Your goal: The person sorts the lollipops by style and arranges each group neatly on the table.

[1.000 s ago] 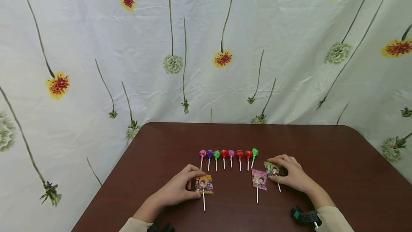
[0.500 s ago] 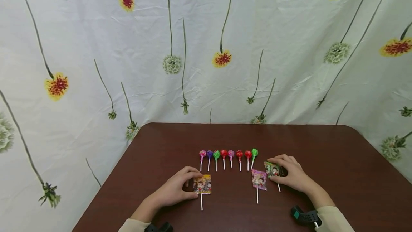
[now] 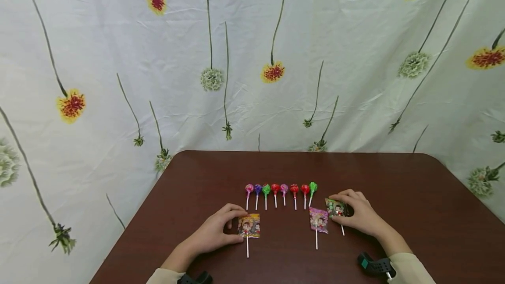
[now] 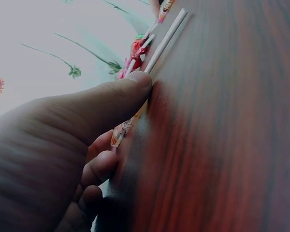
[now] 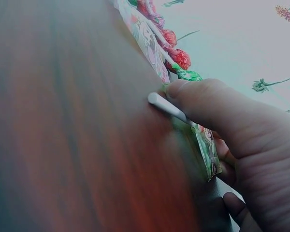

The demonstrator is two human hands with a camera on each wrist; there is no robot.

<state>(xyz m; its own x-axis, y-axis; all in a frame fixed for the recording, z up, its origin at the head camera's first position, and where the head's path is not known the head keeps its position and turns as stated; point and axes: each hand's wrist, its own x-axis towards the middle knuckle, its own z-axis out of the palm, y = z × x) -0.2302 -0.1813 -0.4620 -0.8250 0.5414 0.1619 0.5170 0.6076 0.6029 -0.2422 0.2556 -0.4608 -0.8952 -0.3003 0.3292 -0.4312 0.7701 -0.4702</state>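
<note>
My left hand (image 3: pixel 215 231) pinches the top and bottom edges of a lollipop in a flat orange wrapper (image 3: pixel 254 226), which lies on the table with its white stick toward me. In the left wrist view the thumb presses beside that stick (image 4: pixel 166 41). Over on the right, my right hand (image 3: pixel 360 214) grips a lollipop in a green wrapper (image 3: pixel 333 207) between thumb and fingers; its wrapper (image 5: pixel 209 152) is partly behind the thumb in the right wrist view. A lollipop in a pink-purple wrapper (image 3: pixel 318 219) lies just left of it, untouched.
Behind the hands runs a row of several round-headed lollipops, from a pink one (image 3: pixel 249 188) at the left to a green one (image 3: pixel 313 186) at the right. They lie on a dark brown table (image 3: pixel 221 168). A flower-print cloth (image 3: pixel 244 100) hangs beyond its far edge.
My left hand has shifted slightly left, taking the orange-wrapped lollipop with it, then stayed put. The right hand and the other lollipops look unmoved.
</note>
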